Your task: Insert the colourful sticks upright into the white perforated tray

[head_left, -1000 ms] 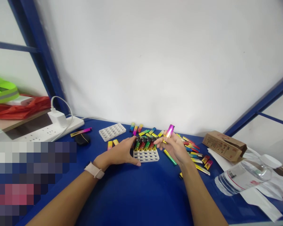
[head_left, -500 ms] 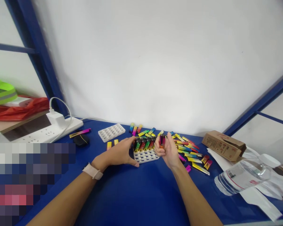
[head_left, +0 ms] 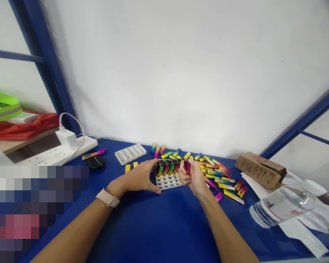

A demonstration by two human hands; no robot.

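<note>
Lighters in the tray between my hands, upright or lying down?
Upright: the lighters stand in the white tray, black tops uppermost.

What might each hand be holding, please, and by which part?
The right hand grips a magenta lighter around its body; the left hand seemingly steadies a white tray by its left end.

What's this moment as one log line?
left hand: at left end of holed white tray | right hand: gripping magenta lighter | upright lighters: in tray
</note>
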